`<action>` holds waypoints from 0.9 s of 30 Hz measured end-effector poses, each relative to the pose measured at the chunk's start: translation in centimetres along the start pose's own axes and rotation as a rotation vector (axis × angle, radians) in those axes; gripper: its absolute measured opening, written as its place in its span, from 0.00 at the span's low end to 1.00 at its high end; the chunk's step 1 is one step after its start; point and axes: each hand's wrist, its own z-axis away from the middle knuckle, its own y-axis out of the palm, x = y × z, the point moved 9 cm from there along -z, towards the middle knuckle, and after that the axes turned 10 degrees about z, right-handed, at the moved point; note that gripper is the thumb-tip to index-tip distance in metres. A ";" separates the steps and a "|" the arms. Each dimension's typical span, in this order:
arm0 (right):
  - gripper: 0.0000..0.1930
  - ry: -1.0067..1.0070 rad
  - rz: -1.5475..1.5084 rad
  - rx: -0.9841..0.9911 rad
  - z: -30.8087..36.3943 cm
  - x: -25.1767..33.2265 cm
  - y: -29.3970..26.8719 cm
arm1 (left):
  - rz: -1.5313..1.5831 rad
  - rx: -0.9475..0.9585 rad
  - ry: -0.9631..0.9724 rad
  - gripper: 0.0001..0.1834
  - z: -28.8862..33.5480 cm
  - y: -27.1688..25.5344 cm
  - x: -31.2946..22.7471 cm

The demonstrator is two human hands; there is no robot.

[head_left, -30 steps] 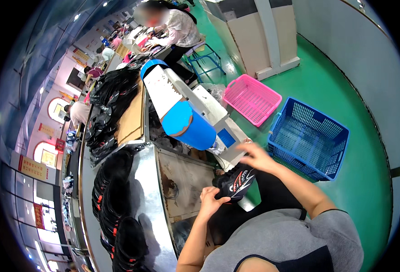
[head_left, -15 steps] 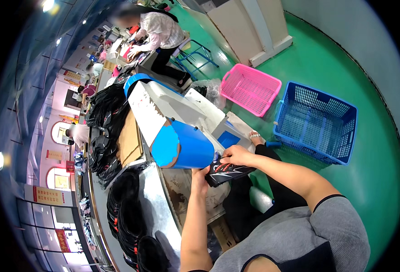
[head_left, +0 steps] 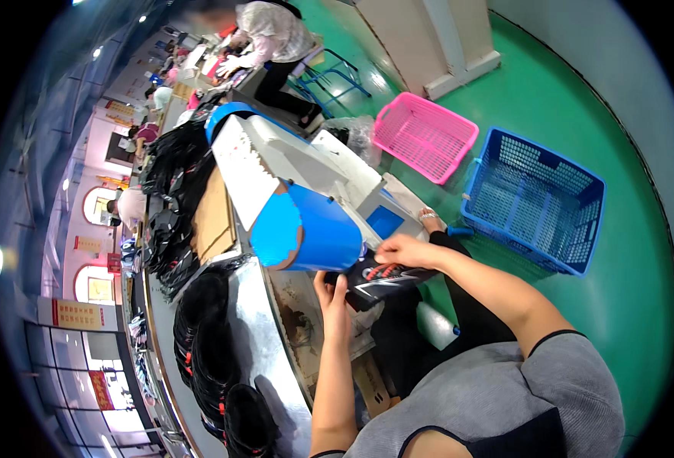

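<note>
A black shoe upper (head_left: 389, 287) with red lace loops and pale stripes is held just below the rounded blue head (head_left: 323, 233) of a white-and-blue machine. My right hand (head_left: 407, 251) is closed on its top edge near the red loops, fingers pinched. At the upper's left end is my left hand (head_left: 332, 296), thumb raised beside the machine head and fingers at the edge, partly hidden. The machine head hides whatever part of the upper lies behind it.
Black shoe uppers (head_left: 205, 324) line the metal tabletop (head_left: 264, 336) at left, with more black pieces (head_left: 172, 206) farther along and cardboard (head_left: 216, 217). A pink basket (head_left: 426, 137) and a blue crate (head_left: 535, 202) stand on the green floor. A co-worker (head_left: 276, 34) sits beyond.
The upper has shifted slightly right and turned, showing more of its striped side. My left thumb has lifted, and my right hand has stayed at the red loops. The view has tilted slightly.
</note>
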 end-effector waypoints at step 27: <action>0.10 0.168 -0.549 -0.428 1.1 -0.9 2.7 | 0.232 -0.089 -0.058 0.19 -1.3 1.3 2.2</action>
